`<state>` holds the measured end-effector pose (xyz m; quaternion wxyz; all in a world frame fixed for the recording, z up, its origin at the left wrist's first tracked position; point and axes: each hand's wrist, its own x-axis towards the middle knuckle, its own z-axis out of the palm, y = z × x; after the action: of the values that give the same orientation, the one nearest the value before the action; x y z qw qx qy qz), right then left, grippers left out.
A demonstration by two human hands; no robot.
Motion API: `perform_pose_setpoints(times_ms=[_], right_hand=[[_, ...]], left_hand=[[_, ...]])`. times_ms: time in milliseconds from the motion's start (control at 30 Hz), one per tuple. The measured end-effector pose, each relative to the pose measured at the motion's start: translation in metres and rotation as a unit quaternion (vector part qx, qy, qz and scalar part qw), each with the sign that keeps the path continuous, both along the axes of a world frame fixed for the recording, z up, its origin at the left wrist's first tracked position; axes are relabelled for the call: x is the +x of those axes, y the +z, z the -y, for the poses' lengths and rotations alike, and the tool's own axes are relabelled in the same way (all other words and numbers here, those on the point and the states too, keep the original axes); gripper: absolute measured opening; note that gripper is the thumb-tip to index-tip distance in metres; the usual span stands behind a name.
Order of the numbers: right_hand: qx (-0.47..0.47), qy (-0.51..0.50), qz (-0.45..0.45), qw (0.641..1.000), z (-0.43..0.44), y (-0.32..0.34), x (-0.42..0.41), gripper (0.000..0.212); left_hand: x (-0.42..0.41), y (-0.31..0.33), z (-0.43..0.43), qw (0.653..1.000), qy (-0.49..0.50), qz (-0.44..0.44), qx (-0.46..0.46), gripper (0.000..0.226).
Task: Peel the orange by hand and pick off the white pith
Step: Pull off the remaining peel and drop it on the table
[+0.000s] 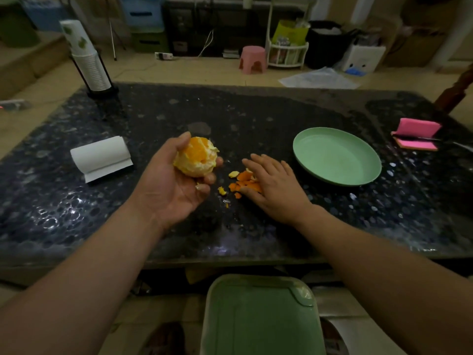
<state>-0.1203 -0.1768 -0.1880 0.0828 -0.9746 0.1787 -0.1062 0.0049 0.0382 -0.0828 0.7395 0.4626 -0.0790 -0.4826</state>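
Above the table's middle, the orange (197, 156) sits in the left hand (169, 190), whose fingers and thumb curl round its underside and sides. Rind is off the visible face. Segments show, with pale pith patches across them (the far side is hidden, so any rind there cannot be confirmed). Just right of the fruit, peel scraps (243, 181) lie on the dark table (281, 111). The right hand (276, 185) lies palm-down over them, fingers straight and slightly spread, gripping nothing. Whether it presses the scraps or only covers them cannot be told. Right of that hand stands a green plate (337, 156). A paper roll (101, 156) lies to the left, a cup stack (89, 62) stands at the far left corner, and a green bin (256, 316) sits below the near edge.

Step in hand, by judgement: peeling is largely done and pith removal is pending. The next move calls for a fingertip pinch on a pith edge, pulled along the segment with light force. Meanwhile the left hand turns the fruit without squeezing it.
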Motion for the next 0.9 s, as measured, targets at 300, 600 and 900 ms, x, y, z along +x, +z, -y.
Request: perform_pose_setpoints(times_ms=[300, 600, 900], right_hand=[[-0.076, 0.049, -0.034, 0.995, -0.035, 0.004, 0.047, 0.053], [-0.012, -0.027, -0.017, 0.999, 0.008, 0.008, 0.04, 0.047], [0.066, -0.099, 0.072, 0.99, 0.016, -0.011, -0.032, 0.075]], left_hand=[[0.006, 0.004, -0.001, 1.0, 0.006, -0.003, -0.014, 0.046], [0.003, 0.004, 0.001, 1.0, 0.011, 0.003, -0.001, 0.044], [-0.002, 0.006, 0.007, 1.0, 0.01, 0.005, 0.0, 0.044]])
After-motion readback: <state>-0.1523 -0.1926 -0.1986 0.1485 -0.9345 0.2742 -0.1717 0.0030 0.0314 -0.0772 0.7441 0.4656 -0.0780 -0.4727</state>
